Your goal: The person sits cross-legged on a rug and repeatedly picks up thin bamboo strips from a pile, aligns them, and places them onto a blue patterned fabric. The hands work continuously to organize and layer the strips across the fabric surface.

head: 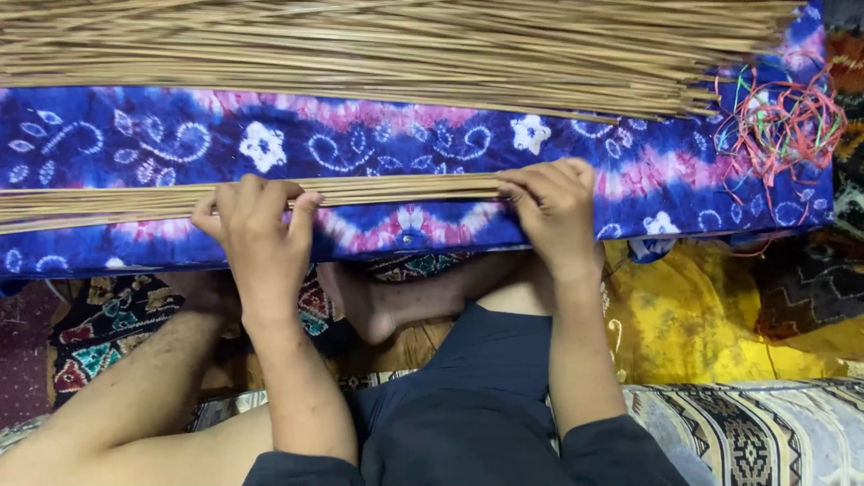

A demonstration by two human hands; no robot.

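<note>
Head view, looking down over the person's folded legs. Both hands rest on a small bundle (270,193) of thin tan sticks that lies lengthwise across a blue and pink tie-dyed cloth (360,135). The left hand (256,234) curls over the bundle near its middle, fingers closed around the sticks. The right hand (553,211) closes over the bundle's right end, fingertips pressed on the stick tips as if squaring them.

Progress, judged from the layout: one handful has been parted from the stock and gathered between the hands, and no band shows around it. A far larger pile (405,45) of the same sticks lies along the top of the cloth, well apart from the bundle, so most of the material appears untouched. A tangle of red and green bands (778,126) sits at the cloth's right end, beside the pile's tips.

Limits of the view: the bundle's left end and the pile's left and upper parts run out of frame. The right end of the bundle is hidden under the right hand, so whether its tips are even cannot be told. No finished bundles are visible.
</note>
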